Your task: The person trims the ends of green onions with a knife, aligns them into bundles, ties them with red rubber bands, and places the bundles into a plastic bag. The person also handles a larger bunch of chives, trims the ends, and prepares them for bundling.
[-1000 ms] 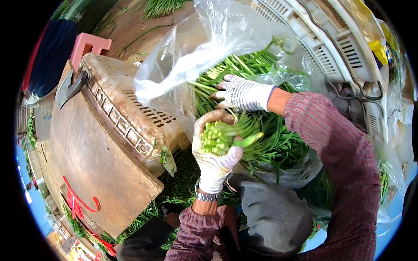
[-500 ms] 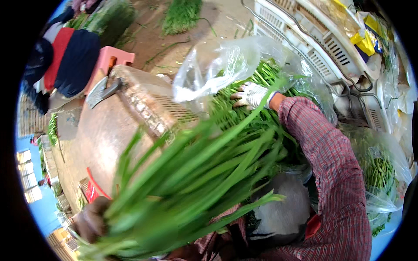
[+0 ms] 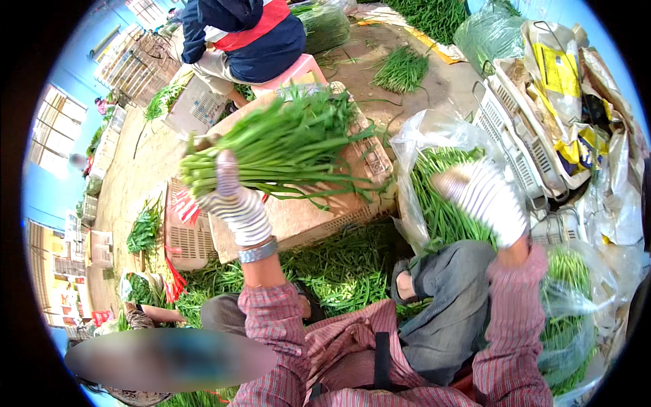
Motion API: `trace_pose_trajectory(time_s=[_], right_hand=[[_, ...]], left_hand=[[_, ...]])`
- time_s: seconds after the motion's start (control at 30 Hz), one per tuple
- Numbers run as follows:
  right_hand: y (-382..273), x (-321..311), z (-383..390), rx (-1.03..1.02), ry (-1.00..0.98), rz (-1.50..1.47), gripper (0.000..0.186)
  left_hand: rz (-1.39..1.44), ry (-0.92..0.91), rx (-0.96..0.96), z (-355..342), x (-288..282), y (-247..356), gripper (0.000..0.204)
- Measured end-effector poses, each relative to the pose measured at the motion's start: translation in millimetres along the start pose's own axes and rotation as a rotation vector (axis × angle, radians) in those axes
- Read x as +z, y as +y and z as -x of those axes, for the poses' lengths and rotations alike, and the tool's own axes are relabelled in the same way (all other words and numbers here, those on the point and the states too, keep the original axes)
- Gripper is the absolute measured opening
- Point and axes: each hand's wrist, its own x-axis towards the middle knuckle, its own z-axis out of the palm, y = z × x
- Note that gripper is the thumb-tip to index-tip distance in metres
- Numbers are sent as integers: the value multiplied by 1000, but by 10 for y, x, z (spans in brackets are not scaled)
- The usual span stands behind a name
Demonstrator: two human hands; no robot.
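My left hand (image 3: 234,203), in a striped knit glove with a watch at the wrist, is closed round the pale stalk ends of a bunch of garlic chives (image 3: 285,139). Its long flat leaves fan out to the right above a brown board-topped crate (image 3: 298,230). My right hand (image 3: 485,200), in a white striped glove, is over an open clear plastic bag (image 3: 413,183) of green stalks (image 3: 441,220). Motion smears its fingers, so whether they hold anything is unclear.
More greens (image 3: 339,278) cover the ground between my legs and the crate. White crates (image 3: 505,125) stand at the right, near another filled bag (image 3: 569,305). A person in a dark jacket (image 3: 271,44) sits on a pink stool (image 3: 291,74) ahead. Another person is close at lower left.
My view has swung, bringing the crate toward the middle. The chives have moved from the lower left to above the crate, held in my left hand. My right hand stays by the bag.
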Motion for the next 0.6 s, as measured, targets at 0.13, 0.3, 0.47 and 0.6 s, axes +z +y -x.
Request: trace_pose_trajectory(time_s=[0.13, 0.3, 0.47, 0.6], right_hand=[[-1344, 1078, 456, -26, -416, -1255, 75], [-2169, 2170, 16, 81, -379, -2535, 98], [-2248, 2202, 22, 28, -381, -2993, 99], [-2476, 2521, 372, -370, -1146, -3496, 89]], left_hand=[[-148, 57, -113, 308, -433, 86, 40], [-367, -122, -131, 818, -672, 607, 44], [-416, -760, 154, 1200, -1070, 1346, 39], [-405, -1182, 280, 1256, -1191, 1697, 27]])
